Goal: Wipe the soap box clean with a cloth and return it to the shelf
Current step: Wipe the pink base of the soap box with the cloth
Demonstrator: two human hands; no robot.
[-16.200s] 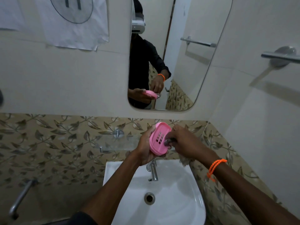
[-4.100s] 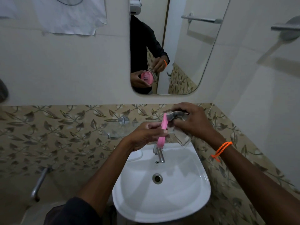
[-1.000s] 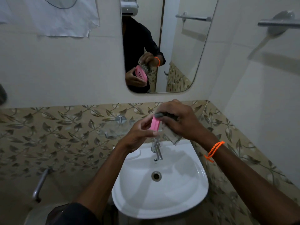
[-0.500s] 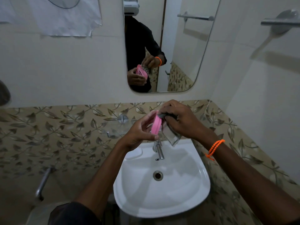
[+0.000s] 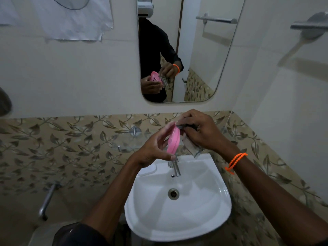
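The pink soap box (image 5: 173, 141) stands on edge above the tap, seen almost edge-on. My left hand (image 5: 152, 150) holds it between the thumb at its lower end and the fingers at its upper end. My right hand (image 5: 198, 132) grips a grey-and-white cloth (image 5: 191, 148) and presses it against the right side of the box near its top rim. A loose corner of the cloth hangs below the hand. Behind the hands, a glass shelf (image 5: 127, 142) on chrome pegs is fixed to the leaf-patterned tiles.
A white basin (image 5: 209, 217) with a chrome tap (image 5: 176, 168) lies straight below the hands. The mirror (image 5: 200, 50) above reflects the hands and box. A towel bar (image 5: 308, 25) juts from the right wall. A pipe (image 5: 46, 201) sticks out low on the left.
The soap box has tilted a little, its top now leaning right, and the cloth hand has shifted along its upper rim. The view moved slightly.
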